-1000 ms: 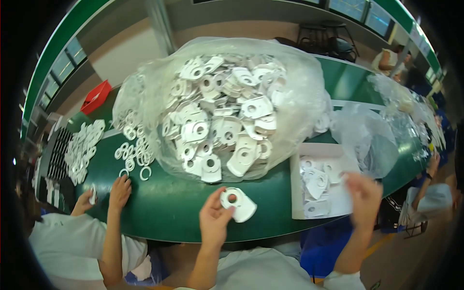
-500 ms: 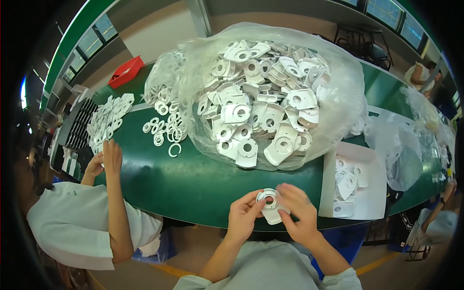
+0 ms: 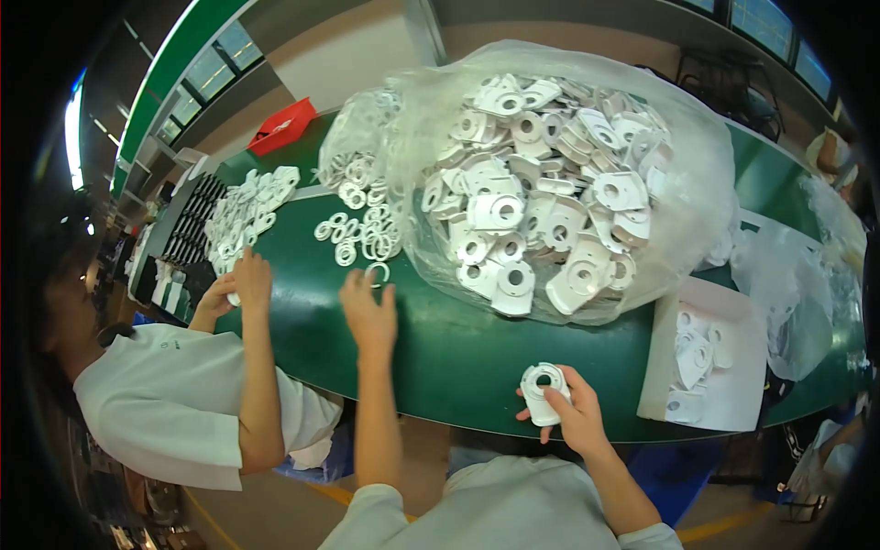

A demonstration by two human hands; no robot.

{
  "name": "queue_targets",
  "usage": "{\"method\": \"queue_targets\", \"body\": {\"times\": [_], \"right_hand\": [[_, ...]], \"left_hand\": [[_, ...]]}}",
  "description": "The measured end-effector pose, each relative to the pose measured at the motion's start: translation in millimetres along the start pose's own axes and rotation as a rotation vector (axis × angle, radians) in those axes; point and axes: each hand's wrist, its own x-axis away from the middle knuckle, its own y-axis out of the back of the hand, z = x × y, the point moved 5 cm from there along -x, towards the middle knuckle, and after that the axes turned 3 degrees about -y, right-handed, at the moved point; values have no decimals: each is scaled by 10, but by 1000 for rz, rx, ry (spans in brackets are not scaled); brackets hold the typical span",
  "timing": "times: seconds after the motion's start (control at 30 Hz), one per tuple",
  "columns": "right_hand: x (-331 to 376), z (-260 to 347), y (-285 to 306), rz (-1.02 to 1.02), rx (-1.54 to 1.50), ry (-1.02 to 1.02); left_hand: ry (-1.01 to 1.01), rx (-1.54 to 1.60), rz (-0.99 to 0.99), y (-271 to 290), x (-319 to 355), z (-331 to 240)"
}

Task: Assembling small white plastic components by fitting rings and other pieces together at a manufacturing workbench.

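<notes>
Left hand [image 3: 369,313] moved toward rings [image 3: 381,220], green tabletop [image 3: 449,357], windows [image 3: 762,25]

left hand [image 3: 369,316] slightly blurred, contact with nearest white ring [image 3: 386,272] unclear

The table [image 3: 440,357] is plain dark green. The held part [image 3: 535,398], the loose rings [image 3: 377,246] and the heaped parts [image 3: 495,212] are white; the bag [image 3: 701,188] is cloudy whitish. The box [image 3: 744,399] is white, the tray [image 3: 284,128] bright red, the rack [image 3: 194,217] black with paler stripes, the floor line [image 3: 335,495] yellow, the co-worker's shirt [image 3: 160,399] plain and very pale.
</notes>
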Motion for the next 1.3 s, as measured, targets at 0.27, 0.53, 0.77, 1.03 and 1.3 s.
{"method": "queue_targets", "body": {"times": [0.27,0.53,0.77,1.03,1.3], "right_hand": [[-80,-9,58,-24,-79,-54],[-93,24,64,-51,-99,-90],[-78,23,59,-45,-108,-125],[-97,-59,95,23,-235,-90],[-113,-72,142,55,-312,-52]], "left_hand": [[-177,124,333,0,128,-83],[-301,325,354,116,223,-589],[-480,330,417,233,244,-804],[715,1453,927,94,682,-1459],[777,1392,1092,-65,844,-1610]]}}
